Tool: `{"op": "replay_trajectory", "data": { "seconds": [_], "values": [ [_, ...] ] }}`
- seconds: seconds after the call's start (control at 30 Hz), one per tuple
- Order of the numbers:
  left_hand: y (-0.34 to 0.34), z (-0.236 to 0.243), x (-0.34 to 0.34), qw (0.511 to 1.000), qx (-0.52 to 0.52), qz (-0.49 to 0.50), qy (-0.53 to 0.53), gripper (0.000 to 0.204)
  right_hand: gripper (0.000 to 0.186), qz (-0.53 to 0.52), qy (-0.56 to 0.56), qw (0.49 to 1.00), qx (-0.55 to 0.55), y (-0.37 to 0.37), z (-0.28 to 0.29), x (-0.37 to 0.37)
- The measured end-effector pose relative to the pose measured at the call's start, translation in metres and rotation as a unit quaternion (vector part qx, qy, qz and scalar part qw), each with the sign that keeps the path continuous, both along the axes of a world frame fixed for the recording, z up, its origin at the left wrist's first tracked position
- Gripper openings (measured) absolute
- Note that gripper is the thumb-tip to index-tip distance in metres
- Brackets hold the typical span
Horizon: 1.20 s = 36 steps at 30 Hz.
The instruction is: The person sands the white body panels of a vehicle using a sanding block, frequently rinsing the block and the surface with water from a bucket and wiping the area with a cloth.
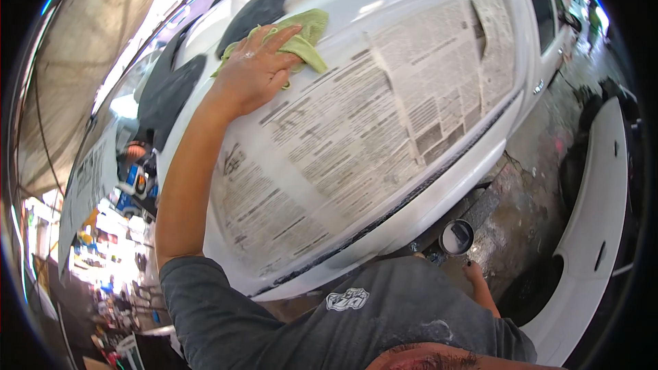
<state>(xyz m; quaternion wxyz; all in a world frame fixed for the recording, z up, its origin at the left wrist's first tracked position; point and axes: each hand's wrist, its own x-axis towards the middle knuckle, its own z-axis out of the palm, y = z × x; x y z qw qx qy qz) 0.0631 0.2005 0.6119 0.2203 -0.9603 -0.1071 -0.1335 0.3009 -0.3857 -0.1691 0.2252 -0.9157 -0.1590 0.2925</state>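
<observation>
My left hand [257, 68] presses a crumpled lime-green cloth [312, 25] onto the white car body [356, 0]. Its fingers are bent over the cloth, at the upper left edge of the newspaper sheets [329, 144] that cover a large panel. Low on the right, my right hand [473, 272] is closed on the short handle of a round pot [470, 225], as far as the small view of it shows. Milky liquid and a dark block [461, 233] are in the pot. Part of that hand's grip is hidden.
A loose white car panel [595, 233] stands at the right. A dark trim strip [404, 202] runs along the newspaper's lower edge. Black patches [257, 10] mark the car body beyond my left hand. A tan tarp [89, 34] hangs at the left, above scattered workshop items [137, 288].
</observation>
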Motion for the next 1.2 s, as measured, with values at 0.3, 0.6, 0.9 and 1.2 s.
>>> {"op": "replay_trajectory", "data": {
  "seconds": [0.3,0.6,0.9,1.2],
  "values": [
    [-0.019,-0.020,-0.117,0.994,0.008,0.087,-0.061,0.031,0.036,0.078,0.121,0.989,-0.038,0.059,0.043,0.016],
    [-0.036,-0.053,-0.194,0.970,0.019,0.163,-0.179,0.027,0.032,0.068,0.198,0.978,-0.010,0.080,0.036,0.021],
    [-0.071,-0.138,-0.288,0.926,0.015,0.258,-0.276,0.024,0.024,0.106,0.191,0.975,-0.041,0.083,0.046,0.030],
    [-0.092,-0.226,-0.347,0.876,0.115,0.261,-0.389,0.022,0.027,0.273,-0.047,0.961,-0.002,0.108,0.030,0.059]
  ]
}}
